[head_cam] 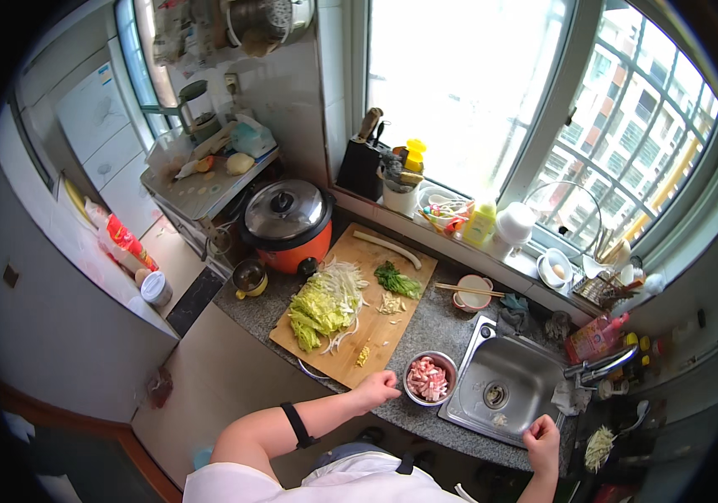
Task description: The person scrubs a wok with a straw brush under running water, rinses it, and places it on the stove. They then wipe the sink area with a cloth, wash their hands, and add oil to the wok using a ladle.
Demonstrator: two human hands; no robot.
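My left hand (377, 388) is curled over the counter's front edge, just left of a metal bowl (415, 394) of sliced raw meat (428, 380). Nothing shows in it. Over the sink's front right corner hangs my right hand (542, 434), fingers curled in, also with nothing visible in it. A wooden cutting board (340, 366) bears shredded cabbage (324, 305), chopped greens (398, 281), sliced pale pieces (391, 304), minced yellow bits (362, 356) and a long white stalk (387, 248). Behind the bowl, chopsticks (469, 290) rest across a small two-handled bowl (472, 300).
The stainless steel sink (516, 371) with its faucet (604, 366) lies at right. An orange electric cooker (289, 248) with a lid stands behind the board, a yellow-handled cup (250, 280) beside it. A knife block (360, 166) and bottles line the windowsill.
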